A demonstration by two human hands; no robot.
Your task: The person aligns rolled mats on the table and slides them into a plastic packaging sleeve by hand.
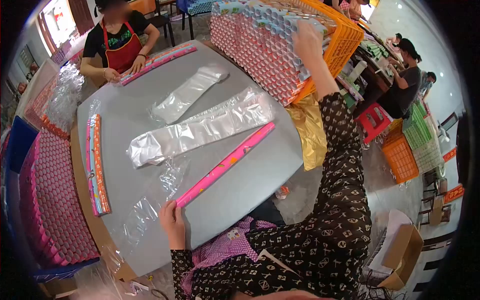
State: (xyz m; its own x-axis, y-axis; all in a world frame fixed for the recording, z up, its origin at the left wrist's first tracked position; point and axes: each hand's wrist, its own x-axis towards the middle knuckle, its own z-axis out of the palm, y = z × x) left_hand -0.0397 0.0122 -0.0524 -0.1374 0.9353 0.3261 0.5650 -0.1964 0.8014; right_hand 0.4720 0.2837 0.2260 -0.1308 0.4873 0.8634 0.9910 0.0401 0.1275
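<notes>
My left hand [172, 217] is closed around the near end of a pink patterned roll of wrapping paper [225, 165], which lies slantwise on the grey table [240, 192]. Far out to the right, my right hand [307, 42] reaches over a stack of rolls in an orange crate [352, 35]. Its fingers are bent on a light blue roll [287, 30] at the top of the stack, with the fingertips partly hidden. Clear plastic sleeves [200, 131] lie flat beyond the pink roll, and another clear sleeve [142, 215] rests near my left hand.
A bundle of several rolls [97, 165] lies at the table's left side. Across the table, a person in a red apron [120, 52] handles another bundle [160, 64]. A blue crate of pink rolls [62, 200] stands at left. Gold foil [311, 135] hangs beside the table's right edge.
</notes>
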